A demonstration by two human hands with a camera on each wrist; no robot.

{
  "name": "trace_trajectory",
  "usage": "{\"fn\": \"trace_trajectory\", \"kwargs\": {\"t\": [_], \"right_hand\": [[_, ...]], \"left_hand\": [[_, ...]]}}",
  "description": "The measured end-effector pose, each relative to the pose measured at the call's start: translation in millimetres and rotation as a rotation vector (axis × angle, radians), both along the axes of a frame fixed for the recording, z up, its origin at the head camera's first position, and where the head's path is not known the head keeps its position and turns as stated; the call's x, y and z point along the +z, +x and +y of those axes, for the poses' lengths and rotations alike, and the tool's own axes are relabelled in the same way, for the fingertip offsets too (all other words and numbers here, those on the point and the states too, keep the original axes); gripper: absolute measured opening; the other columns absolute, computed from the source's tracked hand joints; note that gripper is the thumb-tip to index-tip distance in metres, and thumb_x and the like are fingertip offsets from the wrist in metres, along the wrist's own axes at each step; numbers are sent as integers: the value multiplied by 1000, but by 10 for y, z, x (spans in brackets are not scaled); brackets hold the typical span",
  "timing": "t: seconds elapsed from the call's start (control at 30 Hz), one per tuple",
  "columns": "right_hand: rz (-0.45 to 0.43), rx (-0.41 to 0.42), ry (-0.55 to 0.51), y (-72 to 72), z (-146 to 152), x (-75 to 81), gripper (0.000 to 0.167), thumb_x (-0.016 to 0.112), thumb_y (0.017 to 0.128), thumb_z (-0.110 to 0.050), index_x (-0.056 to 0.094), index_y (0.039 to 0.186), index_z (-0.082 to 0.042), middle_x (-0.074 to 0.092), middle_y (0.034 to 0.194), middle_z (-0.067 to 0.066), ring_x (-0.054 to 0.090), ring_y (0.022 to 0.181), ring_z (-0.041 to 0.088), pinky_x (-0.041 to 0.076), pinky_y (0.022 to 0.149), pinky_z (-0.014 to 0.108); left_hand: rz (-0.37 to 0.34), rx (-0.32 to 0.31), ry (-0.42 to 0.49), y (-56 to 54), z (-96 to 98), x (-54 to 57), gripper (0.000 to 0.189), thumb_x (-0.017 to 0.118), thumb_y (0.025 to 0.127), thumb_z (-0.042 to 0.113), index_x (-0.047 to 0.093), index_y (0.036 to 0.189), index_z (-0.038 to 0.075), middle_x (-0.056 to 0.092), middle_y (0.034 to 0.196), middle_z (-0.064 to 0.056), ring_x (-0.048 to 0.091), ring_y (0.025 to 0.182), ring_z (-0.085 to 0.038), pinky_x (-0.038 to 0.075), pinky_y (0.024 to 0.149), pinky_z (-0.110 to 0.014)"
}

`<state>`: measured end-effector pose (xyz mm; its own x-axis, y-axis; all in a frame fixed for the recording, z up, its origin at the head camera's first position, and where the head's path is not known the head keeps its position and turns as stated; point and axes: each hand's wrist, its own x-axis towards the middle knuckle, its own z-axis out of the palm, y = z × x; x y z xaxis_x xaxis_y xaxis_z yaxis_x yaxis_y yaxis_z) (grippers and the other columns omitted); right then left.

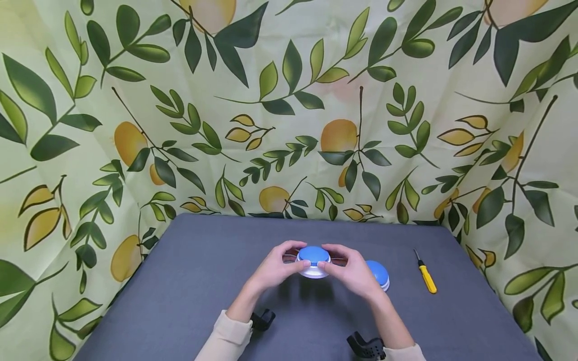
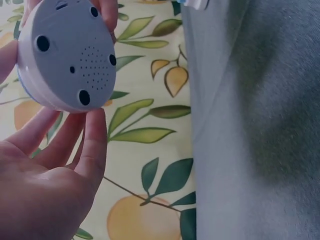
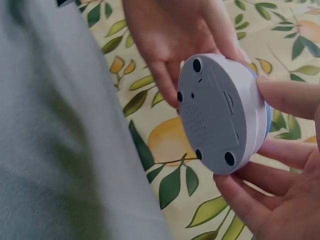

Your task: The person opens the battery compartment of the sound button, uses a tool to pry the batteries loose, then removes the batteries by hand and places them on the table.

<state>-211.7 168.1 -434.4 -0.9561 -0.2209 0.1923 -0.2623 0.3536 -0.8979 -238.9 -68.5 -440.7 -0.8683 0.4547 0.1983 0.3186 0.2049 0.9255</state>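
Note:
Between my two hands a round white buzzer button (image 1: 314, 254) with a blue top is held up over the table, blue side up. My left hand (image 1: 278, 265) grips its left edge, thumb at the front and fingers behind. From the other side, my right hand (image 1: 351, 271) holds the right edge the same way. The left wrist view shows the buzzer's white underside (image 2: 65, 55), with dark round feet and a patch of small speaker holes. A rectangular cover outline also shows on the underside (image 3: 212, 110) in the right wrist view.
A second blue-topped buzzer (image 1: 378, 272) lies on the grey table (image 1: 217, 250), partly hidden behind my right hand. Farther right is a screwdriver (image 1: 426, 276) with a yellow and black handle. Leaf-and-fruit patterned cloth (image 1: 289, 145) hangs around the table's back and sides.

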Motion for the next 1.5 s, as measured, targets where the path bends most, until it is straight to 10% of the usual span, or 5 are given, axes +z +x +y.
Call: {"fn": "trace_trajectory", "kwargs": {"t": [0.5, 0.87, 1.5], "right_hand": [[-96, -46, -118, -6, 9, 14, 43, 75, 93, -26, 68, 128, -4, 70, 118, 10, 66, 103, 23, 52, 88, 31], [-154, -11, -185, -4, -2, 46, 44, 65, 100, -31, 64, 130, 0, 67, 117, 14, 67, 101, 30, 56, 86, 29], [32, -3, -58, 72, -47, 80, 45, 77, 92, -25, 65, 132, -8, 69, 118, 7, 66, 107, 21, 54, 89, 27]], "left_hand": [[44, -124, 8, -25, -102, 33, 60, 81, 88, 23, 57, 142, 15, 58, 137, -1, 56, 121, -23, 44, 107, -33], [-10, -104, 71, -43, -98, 43, 49, 75, 94, 17, 59, 139, 7, 62, 128, -10, 61, 112, -25, 50, 100, -34], [-2, -12, 68, -32, -66, 3, 31, 67, 100, 22, 68, 122, 0, 70, 108, -11, 67, 93, -19, 56, 82, -32]]}}
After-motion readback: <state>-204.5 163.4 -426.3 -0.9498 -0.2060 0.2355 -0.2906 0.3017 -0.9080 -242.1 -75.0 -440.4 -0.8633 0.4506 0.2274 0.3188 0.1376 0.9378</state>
